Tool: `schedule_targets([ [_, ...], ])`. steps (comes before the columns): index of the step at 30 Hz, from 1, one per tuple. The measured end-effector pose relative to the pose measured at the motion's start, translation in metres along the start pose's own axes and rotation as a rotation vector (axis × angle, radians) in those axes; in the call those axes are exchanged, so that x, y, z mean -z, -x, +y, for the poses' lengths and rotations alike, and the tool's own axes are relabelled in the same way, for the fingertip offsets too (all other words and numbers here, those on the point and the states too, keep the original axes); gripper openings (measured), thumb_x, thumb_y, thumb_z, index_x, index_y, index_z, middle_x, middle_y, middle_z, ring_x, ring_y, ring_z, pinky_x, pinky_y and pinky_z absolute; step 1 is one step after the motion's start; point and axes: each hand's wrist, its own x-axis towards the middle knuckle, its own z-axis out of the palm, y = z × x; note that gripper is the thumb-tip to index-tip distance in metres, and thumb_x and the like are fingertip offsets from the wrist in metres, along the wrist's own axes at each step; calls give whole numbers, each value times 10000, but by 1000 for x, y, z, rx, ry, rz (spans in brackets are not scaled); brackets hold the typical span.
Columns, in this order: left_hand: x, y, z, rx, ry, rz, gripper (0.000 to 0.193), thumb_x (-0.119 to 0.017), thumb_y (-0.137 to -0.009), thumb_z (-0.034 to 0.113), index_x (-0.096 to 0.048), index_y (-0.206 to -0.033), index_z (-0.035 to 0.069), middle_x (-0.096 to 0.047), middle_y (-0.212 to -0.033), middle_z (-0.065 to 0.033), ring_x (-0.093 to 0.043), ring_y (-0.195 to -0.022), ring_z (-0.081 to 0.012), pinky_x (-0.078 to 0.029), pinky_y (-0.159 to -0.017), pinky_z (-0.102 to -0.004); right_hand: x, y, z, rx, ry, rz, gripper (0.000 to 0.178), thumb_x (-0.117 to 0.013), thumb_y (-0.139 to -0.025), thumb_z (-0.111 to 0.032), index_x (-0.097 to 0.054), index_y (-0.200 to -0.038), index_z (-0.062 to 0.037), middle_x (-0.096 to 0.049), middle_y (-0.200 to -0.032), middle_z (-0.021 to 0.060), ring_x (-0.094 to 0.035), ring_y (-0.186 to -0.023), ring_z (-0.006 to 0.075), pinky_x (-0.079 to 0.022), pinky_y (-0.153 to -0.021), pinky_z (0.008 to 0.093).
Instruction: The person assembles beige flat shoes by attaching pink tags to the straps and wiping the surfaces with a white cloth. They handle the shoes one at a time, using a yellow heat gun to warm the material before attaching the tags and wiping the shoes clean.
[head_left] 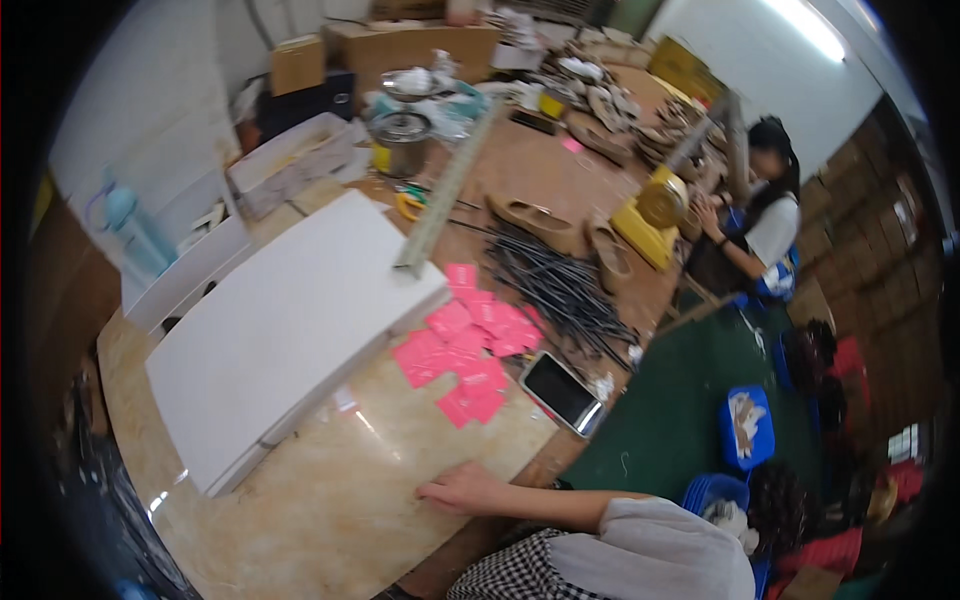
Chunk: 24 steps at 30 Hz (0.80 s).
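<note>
My right hand rests on the pale marble-patterned tabletop near its front edge. Its fingers point left and lie loosely, with nothing visible in them. My left hand is out of view. Beyond the right hand lies a loose spread of small pink cards or packets. A phone with a dark screen lies to their right, by the table edge. A long white box or stack of white board covers much of the table's left side. Behind the cards is a pile of thin dark rods.
A long metal strip reaches over the white box's far corner. Tan shoes, a yellow device and a lidded pot stand farther back. At far right another person works. Blue baskets stand on green at right.
</note>
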Motion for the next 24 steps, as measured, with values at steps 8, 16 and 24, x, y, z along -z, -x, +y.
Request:
schedule_targets([
  [8,-176,-39,31,-131,389,75,440,-687,-840,452,-635,-912,20,-664,-908,-100,-645,-834,-238,-524,-773,-362,110,29,55,-120,104,242,151,-606,-843,-189,-657,-982,-161,-633,-758,60,-643,-691,251,-513,-588,411],
  [16,-233,-51,39,-70,253,-35,375,-643,-897,424,-630,-972,56,-663,-914,-59,-639,-843,-186,-516,-758,-316,283,114,304,-588,787,619,530,-641,-798,-68,-528,-1314,-122,-647,-1065,149,-587,-1030,323,-419,-1019,454],
  [24,-249,-58,46,-63,136,-92,290,-605,-944,386,-625,-978,99,-648,-865,-1,-626,-796,-123,-506,-718,-268,341,18,353,-349,770,203,460,-568,-832,-89,-593,-1278,-195,-654,-1077,90,-575,-1094,293,-367,-1082,457],
])
